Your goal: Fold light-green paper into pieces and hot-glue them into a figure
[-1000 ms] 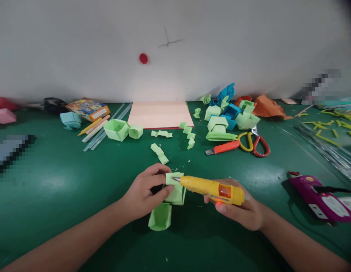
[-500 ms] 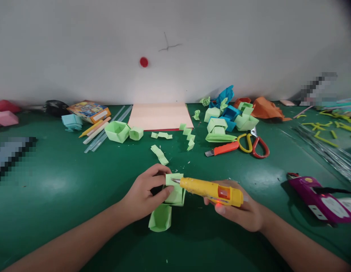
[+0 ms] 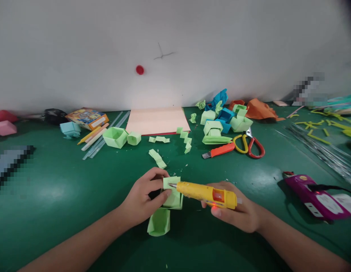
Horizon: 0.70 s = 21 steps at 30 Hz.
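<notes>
My left hand (image 3: 145,198) pinches a folded light green paper piece (image 3: 173,198) between thumb and fingers, near the table's front. Just below it lies another green paper box shape (image 3: 159,223), its hollow side facing me. My right hand (image 3: 237,211) is wrapped around a yellow hot glue gun (image 3: 209,192), whose small red light glows. The gun's metal nozzle points left, over the upper flap of the held paper; whether it touches the flap I cannot tell.
Beyond my hands lie green paper strips (image 3: 157,158), an orange box cutter (image 3: 219,151) and scissors (image 3: 256,147). Folded green and blue paper shapes (image 3: 213,130) are heaped behind. A purple power strip (image 3: 317,196) sits right; glue sticks (image 3: 98,145) and pencils (image 3: 92,134) lie left.
The view has shifted slightly, so the whole scene sits a little lower and further left. Both hands keep their hold, and the glue gun's nozzle stays over the green paper flap.
</notes>
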Motion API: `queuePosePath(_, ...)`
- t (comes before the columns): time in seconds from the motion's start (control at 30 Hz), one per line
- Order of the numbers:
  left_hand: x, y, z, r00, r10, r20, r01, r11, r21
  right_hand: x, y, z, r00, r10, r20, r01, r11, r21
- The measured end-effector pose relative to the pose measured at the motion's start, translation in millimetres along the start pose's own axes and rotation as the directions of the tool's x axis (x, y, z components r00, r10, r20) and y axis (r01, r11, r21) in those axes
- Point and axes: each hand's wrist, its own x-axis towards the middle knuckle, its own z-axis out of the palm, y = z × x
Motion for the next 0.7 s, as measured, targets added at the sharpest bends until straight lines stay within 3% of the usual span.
queuePosePath(0.7, 0.6, 2.1, -0.6, 0.998, 0.047, -0.032, -0.046, 0.999, 0.021, -1.2, -1.1, -1.6, 0.997, 0.074, 0.007, -0.075, 0.992, 0.098)
